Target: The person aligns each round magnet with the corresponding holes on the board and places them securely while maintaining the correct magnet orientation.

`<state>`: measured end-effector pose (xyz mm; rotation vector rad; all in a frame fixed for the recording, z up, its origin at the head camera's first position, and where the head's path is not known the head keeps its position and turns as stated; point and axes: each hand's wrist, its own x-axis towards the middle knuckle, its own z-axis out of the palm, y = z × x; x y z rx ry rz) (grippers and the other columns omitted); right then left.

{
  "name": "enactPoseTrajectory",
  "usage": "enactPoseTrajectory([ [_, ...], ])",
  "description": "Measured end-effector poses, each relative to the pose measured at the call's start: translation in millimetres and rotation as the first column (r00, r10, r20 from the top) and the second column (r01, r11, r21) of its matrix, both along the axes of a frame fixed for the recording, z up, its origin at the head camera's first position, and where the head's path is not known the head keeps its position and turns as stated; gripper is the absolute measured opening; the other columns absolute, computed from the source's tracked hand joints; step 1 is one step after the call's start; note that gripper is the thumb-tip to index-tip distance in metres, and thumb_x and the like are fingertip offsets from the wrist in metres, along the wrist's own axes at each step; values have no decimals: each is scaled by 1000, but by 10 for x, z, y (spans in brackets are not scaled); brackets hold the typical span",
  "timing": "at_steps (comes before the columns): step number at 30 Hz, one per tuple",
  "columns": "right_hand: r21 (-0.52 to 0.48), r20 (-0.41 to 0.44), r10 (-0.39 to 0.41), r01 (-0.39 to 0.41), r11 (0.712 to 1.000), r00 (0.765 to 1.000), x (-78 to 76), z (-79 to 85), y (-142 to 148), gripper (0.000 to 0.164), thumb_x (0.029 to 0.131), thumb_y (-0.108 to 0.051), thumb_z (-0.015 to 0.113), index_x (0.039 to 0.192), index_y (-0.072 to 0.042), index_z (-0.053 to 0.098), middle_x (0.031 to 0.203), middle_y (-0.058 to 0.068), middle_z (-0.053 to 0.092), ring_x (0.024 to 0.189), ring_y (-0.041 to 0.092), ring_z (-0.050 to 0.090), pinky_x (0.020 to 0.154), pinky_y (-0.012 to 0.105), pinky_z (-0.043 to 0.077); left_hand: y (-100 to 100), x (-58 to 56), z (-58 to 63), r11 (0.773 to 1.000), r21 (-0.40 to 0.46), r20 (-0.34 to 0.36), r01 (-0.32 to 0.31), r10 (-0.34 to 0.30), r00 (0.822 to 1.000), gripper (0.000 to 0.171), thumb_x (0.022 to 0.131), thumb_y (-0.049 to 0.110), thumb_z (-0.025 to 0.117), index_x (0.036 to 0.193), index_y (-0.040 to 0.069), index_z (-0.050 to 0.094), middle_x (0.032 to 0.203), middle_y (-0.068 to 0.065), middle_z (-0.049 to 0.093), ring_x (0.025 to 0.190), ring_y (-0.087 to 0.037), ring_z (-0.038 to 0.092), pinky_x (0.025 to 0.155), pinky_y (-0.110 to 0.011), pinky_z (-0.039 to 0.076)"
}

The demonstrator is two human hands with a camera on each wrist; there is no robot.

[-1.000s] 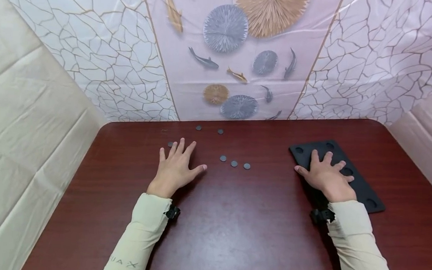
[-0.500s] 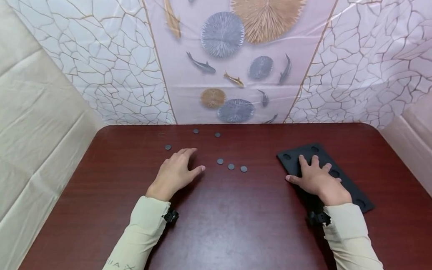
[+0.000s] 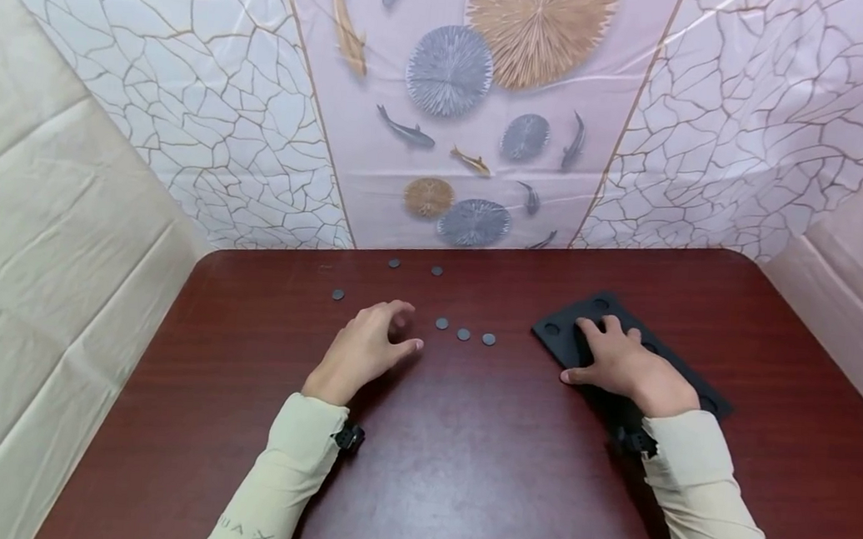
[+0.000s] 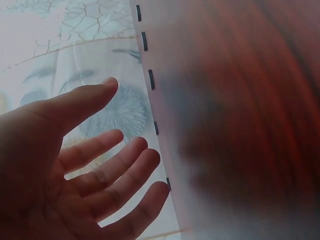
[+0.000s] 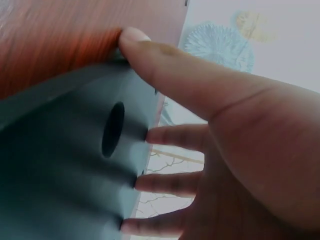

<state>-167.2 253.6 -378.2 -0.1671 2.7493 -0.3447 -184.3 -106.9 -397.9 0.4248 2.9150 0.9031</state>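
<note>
In the head view my left hand (image 3: pixel 361 352) hovers low over the table, fingers loosely bent and holding nothing. Just right of its fingertips lie three small grey discs in a row, including a middle disc (image 3: pixel 464 334). Beyond the hand are three more: a left disc (image 3: pixel 338 295), a far disc (image 3: pixel 394 263) and another disc (image 3: pixel 437 271). My right hand (image 3: pixel 627 371) rests on a flat black board (image 3: pixel 557 345) with round recesses. In the right wrist view its fingertips touch the board's face (image 5: pixel 65 145), and the thumb lies at the edge. The palm hides part of the board.
The dark red table (image 3: pixel 425 469) has rounded far corners. Patterned cloth (image 3: pixel 478 139) hangs behind its far edge. Pale cloth (image 3: pixel 63 277) stands along the left side, with another cloth panel (image 3: pixel 853 265) on the right.
My right hand has slid the board leftward over the table. My left hand's fingers have gone from spread to loosely bent, and the hand has shifted slightly right. The discs stay put.
</note>
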Motion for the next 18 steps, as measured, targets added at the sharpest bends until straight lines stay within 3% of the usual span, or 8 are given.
enactPoseTrajectory([
  [5,-2,25,34,-34,999,999,15,29,-32,100,91,-41,84,161,4,28,157,44,20,138,72,24,98,74,42,120,20,27,994,72,48,78,-81,996,48,94,29,83,136,12,68,113,-5,74,102,-19,69,88,-42,57],
  [10,-27,16,79,-79,997,997,64,57,-90,99,86,-36,89,160,1,34,158,40,23,139,68,26,98,71,44,235,56,60,967,182,116,177,-200,973,47,94,26,83,135,10,68,109,-5,74,95,-15,68,86,-36,56],
  [18,-59,5,167,-166,984,986,129,52,-281,93,80,-27,95,155,-5,44,159,30,27,140,58,30,97,64,47,326,153,24,925,329,238,188,-274,932,43,95,28,81,131,7,70,110,-2,73,96,-12,69,86,-32,56],
])
